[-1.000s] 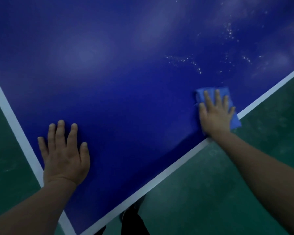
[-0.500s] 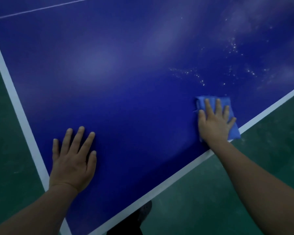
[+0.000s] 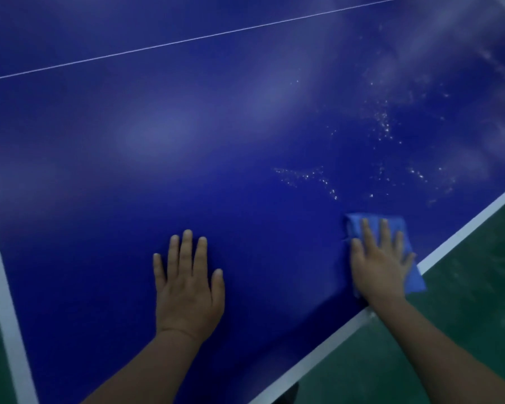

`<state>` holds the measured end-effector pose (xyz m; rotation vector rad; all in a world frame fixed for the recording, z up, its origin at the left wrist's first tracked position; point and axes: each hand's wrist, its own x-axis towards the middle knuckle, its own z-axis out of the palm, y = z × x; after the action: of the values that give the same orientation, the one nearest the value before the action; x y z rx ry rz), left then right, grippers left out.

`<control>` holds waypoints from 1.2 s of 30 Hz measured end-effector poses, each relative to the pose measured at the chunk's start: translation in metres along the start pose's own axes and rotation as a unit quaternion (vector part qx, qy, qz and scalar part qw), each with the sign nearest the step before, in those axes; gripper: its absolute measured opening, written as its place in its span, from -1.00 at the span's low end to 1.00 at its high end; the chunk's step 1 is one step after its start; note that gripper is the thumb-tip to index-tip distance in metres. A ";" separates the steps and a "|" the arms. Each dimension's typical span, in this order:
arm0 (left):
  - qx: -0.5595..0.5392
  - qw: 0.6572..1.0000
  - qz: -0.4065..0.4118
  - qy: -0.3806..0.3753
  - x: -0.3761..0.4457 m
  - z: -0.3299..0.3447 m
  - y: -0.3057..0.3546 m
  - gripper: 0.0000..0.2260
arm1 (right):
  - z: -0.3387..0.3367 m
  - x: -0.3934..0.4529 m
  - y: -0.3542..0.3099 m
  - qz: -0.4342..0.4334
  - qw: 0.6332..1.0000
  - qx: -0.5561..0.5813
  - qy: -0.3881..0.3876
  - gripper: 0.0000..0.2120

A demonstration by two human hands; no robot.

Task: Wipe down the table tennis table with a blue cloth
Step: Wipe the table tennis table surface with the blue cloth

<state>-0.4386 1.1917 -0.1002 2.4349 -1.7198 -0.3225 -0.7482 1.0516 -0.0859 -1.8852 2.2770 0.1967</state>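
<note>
Single head view, close above table (image 3: 187, 141) corner, facing forward and down

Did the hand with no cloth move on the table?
Yes. The left hand slid away from the white line on the left edge of the table, toward the right hand pressing the blue cloth.

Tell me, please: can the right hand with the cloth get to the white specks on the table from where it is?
Probably yes. The right hand presses the blue cloth flat, the white specks lie just beyond it, and only bare table lies between.
</note>
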 end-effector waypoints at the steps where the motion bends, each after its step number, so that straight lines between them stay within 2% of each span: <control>1: 0.010 1.000 -0.009 -0.002 0.001 0.003 0.004 -0.41 | -0.003 0.004 0.008 0.035 0.999 0.018 -0.002 -0.47; 3: 0.023 1.000 -0.012 0.001 0.002 0.008 0.005 -0.42 | -0.001 0.001 0.002 0.057 0.998 0.036 -0.003 -0.46; 4: 0.025 1.000 -0.012 0.005 0.001 0.009 0.004 -0.43 | 0.003 -0.005 -0.013 0.041 0.999 0.032 -0.003 -0.47; 7: 0.012 0.999 -0.024 0.021 -0.001 0.009 0.005 -0.41 | 0.019 -0.031 -0.085 -0.117 0.992 0.007 0.040 -0.46; 10: -0.022 0.997 -0.056 0.042 -0.001 0.007 0.006 -0.37 | 0.030 -0.038 -0.180 -0.286 0.956 0.029 0.058 -0.46; 12: -0.024 0.997 -0.050 0.048 0.001 0.008 0.005 -0.37 | 0.027 -0.030 -0.237 -0.350 0.935 0.054 0.022 -0.48; 14: -0.023 0.998 -0.040 0.048 0.002 0.008 0.004 -0.39 | 0.023 -0.007 -0.266 -0.380 0.923 0.055 0.011 -0.49; 16: -0.014 0.999 -0.030 0.042 0.002 0.008 0.005 -0.42 | 0.017 0.035 -0.254 -0.343 0.938 0.048 0.026 -0.49; 20: 0.021 1.000 -0.020 0.007 0.002 0.007 0.005 -0.46 | -0.010 0.123 -0.121 -0.093 0.994 0.016 0.059 -0.48; 22: 0.025 0.999 -0.021 -0.005 0.004 0.007 0.005 -0.47 | -0.030 0.143 -0.055 0.028 0.998 0.050 0.018 -0.48; 24: 0.023 0.999 -0.025 -0.009 0.004 0.006 0.005 -0.47 | -0.033 0.146 -0.038 0.099 0.992 0.074 0.013 -0.46; 26: 0.016 0.999 -0.026 -0.014 0.004 0.006 0.005 -0.46 | -0.023 0.126 -0.071 0.079 0.993 0.068 0.054 -0.47; 27: 0.013 0.999 -0.025 -0.015 0.004 0.005 0.005 -0.46 | -0.015 0.107 -0.096 0.019 0.995 0.066 0.072 -0.48; 29: 0.011 1.000 -0.024 -0.016 0.004 0.005 0.004 -0.46 | 0.005 0.054 -0.138 -0.183 0.980 0.038 0.074 -0.48; 30: 0.011 1.000 -0.024 -0.014 0.004 0.004 0.004 -0.45 | 0.013 0.030 -0.144 -0.285 0.956 0.022 0.057 -0.48; 31: 0.009 1.000 -0.024 -0.013 0.004 0.004 0.004 -0.45 | 0.018 0.017 -0.138 -0.348 0.936 0.007 0.046 -0.49; 32: 0.006 1.000 -0.026 -0.012 0.004 0.004 0.005 -0.45 | 0.017 0.021 -0.122 -0.365 0.930 0.003 0.045 -0.49; 33: 0.003 1.000 -0.028 -0.011 0.004 0.003 0.005 -0.44 | 0.010 0.036 -0.101 -0.341 0.939 0.005 0.048 -0.48; 35: 0.000 1.000 -0.029 -0.010 0.004 0.003 0.006 -0.44 | -0.003 0.079 -0.048 -0.221 0.973 -0.019 0.056 -0.48; 36: -0.003 1.000 -0.028 -0.009 0.004 0.003 0.007 -0.44 | -0.012 0.102 -0.020 -0.143 0.989 -0.016 0.036 -0.48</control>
<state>-0.4443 1.1855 -0.1021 2.4874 -1.6584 -0.3563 -0.7479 0.9476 -0.0961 -2.2407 2.0235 0.1262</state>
